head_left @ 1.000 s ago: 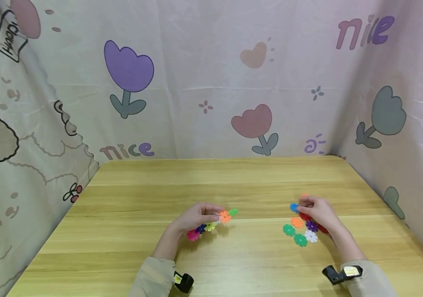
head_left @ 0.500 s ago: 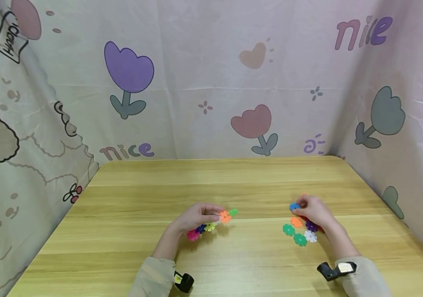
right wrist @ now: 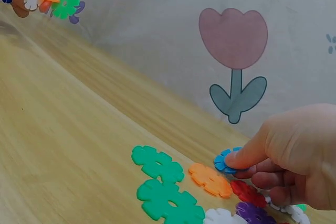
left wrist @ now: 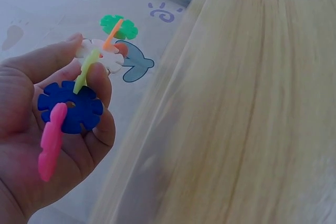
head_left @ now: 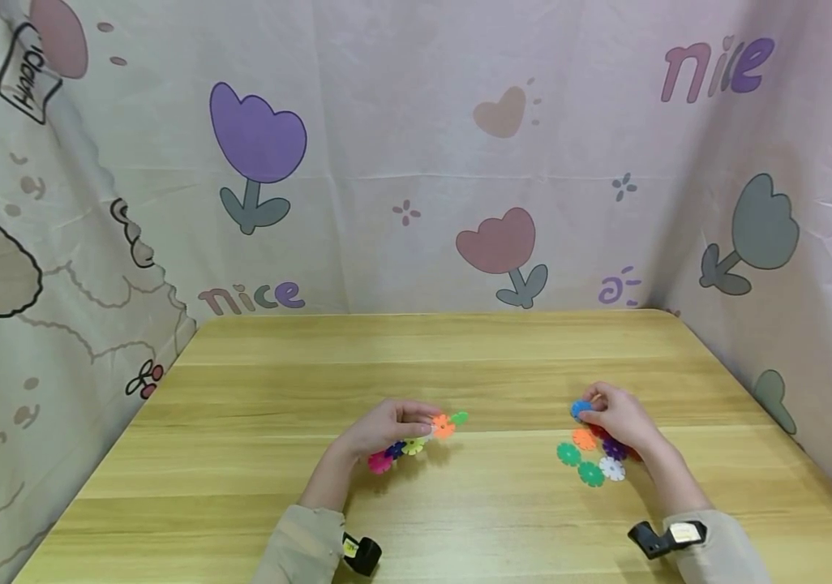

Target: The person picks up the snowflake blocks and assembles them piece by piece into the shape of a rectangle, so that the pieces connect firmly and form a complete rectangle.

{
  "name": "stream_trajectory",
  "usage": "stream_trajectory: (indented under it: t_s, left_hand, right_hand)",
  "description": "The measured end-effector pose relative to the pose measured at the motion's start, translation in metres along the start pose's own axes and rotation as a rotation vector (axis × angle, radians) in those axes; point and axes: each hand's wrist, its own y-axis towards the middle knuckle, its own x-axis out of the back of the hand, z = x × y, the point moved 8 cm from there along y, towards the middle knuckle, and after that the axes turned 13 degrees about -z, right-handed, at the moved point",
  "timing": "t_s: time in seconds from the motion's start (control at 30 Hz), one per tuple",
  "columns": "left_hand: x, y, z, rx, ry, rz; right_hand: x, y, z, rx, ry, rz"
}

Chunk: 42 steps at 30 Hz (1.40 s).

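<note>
My left hand (head_left: 394, 426) holds a chain of interlocking plastic snowflake discs above the table. In the left wrist view its pink disc (left wrist: 51, 145) and dark blue disc (left wrist: 71, 107) are nearest, then a yellow disc (left wrist: 85, 72), a white one gripped between thumb and fingers, an orange one and a green disc (left wrist: 119, 27) at the far end. Over to the right, my right hand (head_left: 620, 418) pinches a blue disc (right wrist: 226, 160) between thumb and fingers, just over a group of loose discs. Part of that group is hidden under the hand.
Among the loose discs are two green ones (head_left: 591, 474), an orange disc (head_left: 585, 440), a purple disc (head_left: 614, 448), a white disc (head_left: 611, 468) and red ones. The wooden table (head_left: 277, 357) ends at a printed curtain (head_left: 358, 162) behind and at both sides.
My right hand has shifted slightly left, and its thumb and fingers have come onto the blue disc. The left hand and its chain have stayed in place.
</note>
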Motion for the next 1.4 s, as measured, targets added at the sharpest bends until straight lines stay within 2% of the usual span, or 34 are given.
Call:
stream_trajectory:
  t_s: [0.17,0.33,0.5,0.67,1.0,1.23,1.4]
  left_hand:
    - [0.000,0.000,0.000,0.002,0.001,-0.001]
    - [0.000,0.001,0.000,0.000,0.002,0.001]
    - [0.000,0.000,-0.001,-0.012,0.011,0.002]
    - [0.000,0.000,-0.002,-0.008,0.002,-0.003]
    - [0.001,0.001,0.001,-0.001,0.011,-0.006]
    - [0.001,0.000,0.000,0.010,-0.005,-0.010]
    - [0.001,0.000,0.001,0.013,-0.011,-0.013]
  right_hand:
    - [0.001,0.000,0.008,0.021,-0.009,-0.019]
    - [0.000,0.000,0.026,0.072,0.024,-0.020]
    - [-0.008,0.000,0.045,0.096,0.136,0.032]
    - [-0.022,-0.001,0.063,0.071,0.274,0.113]
    - [-0.046,-0.006,0.095,0.081,0.436,0.193]
    - [-0.060,-0.010,0.115,0.122,0.506,0.230]
    - [-0.071,-0.013,0.125,0.095,0.567,0.250]
